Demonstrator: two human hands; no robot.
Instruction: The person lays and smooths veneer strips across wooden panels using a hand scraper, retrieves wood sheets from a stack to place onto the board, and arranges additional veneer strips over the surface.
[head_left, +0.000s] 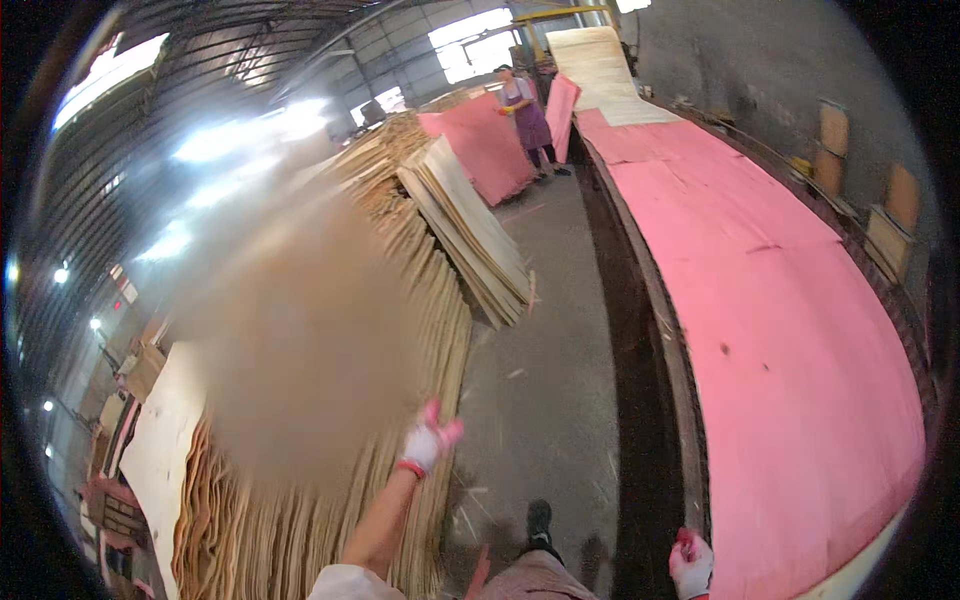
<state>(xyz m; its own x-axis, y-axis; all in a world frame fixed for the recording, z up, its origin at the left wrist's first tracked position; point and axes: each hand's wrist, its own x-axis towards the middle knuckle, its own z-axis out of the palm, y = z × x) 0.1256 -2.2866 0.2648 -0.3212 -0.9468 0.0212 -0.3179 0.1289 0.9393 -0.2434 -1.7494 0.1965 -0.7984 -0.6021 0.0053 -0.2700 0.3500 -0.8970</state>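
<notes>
A: How far along?
B: Would judge well along on the bench (pixel 690 440). See pink sheets (pixel 790 330) over most of the visible length, with seams or overlaps between.

A: Left over?
B: See one pale sheet (pixel 605 75) at the far end, not pink. Also see plenty of tan veneer (pixel 300 540) standing on edge in a long row to the left, plus a paler bundle (pixel 470 235) leaning beside it. Can't tell how much belongs to this run, so can't give a total.

A: Hands?
B: Find left hand (pixel 430 445) by the right edge of the tan row, fingers spread, nothing visible in it. Can't confirm contact. Find right hand (pixel 690 567) low at the bench's near left edge, right beside the pink, fingers curled. Can't tell whether gripping the sheet edge. Note white gloves with pink fingers.

A: Surface?
B: Mostly flat pink, couple of small dark marks, ragged line at one seam. Grey floor (pixel 550 400) alongside, with scattered pale scraps.

A: Room?
B: Big shed: ribbed roof (pixel 235 55), bright window (pixel 475 45), grey wall (pixel 760 65) with brown boards (pixel 832 135) in front. Spot a co-worker (pixel 530 120) in a purple apron farther back, beside upright pink panels (pixel 485 150). Can't see behind the blurred patch centre-left.
</notes>
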